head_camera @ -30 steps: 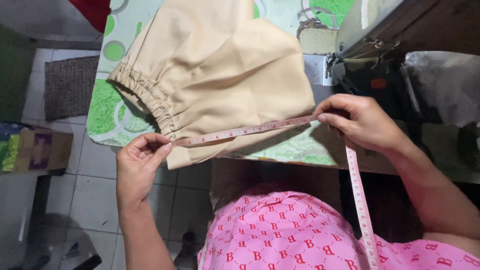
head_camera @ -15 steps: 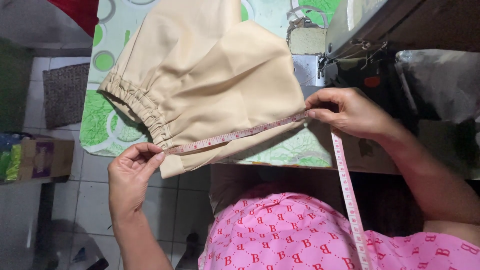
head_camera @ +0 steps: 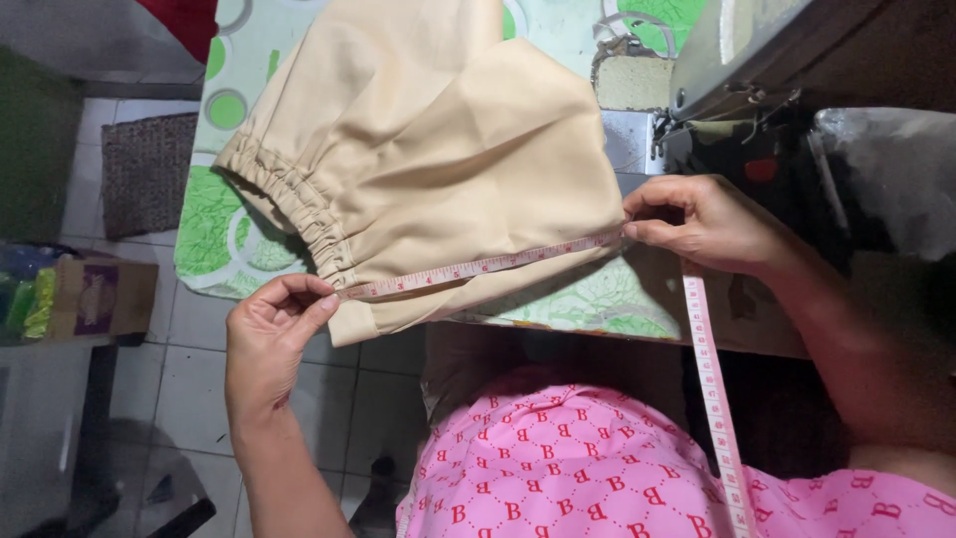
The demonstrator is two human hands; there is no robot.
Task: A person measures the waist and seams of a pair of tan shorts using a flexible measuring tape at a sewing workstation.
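On my feed, the left hand (head_camera: 267, 334) at 8 o'clock pinches one end of a pink measuring tape (head_camera: 478, 267) between thumb and fingers, against the gathered edge of a beige garment (head_camera: 428, 169). The right hand (head_camera: 707, 224) at 3 o'clock pinches the tape at the cloth's other edge, the slack hanging toward 5 o'clock. The garment lies on a green-patterned table (head_camera: 597, 299) beside a sewing machine (head_camera: 737, 50).

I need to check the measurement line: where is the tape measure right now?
In the head view, the tape measure lies stretched across the lower edge of the beige garment, pinched between the left hand and right hand; its free end hangs down at right.
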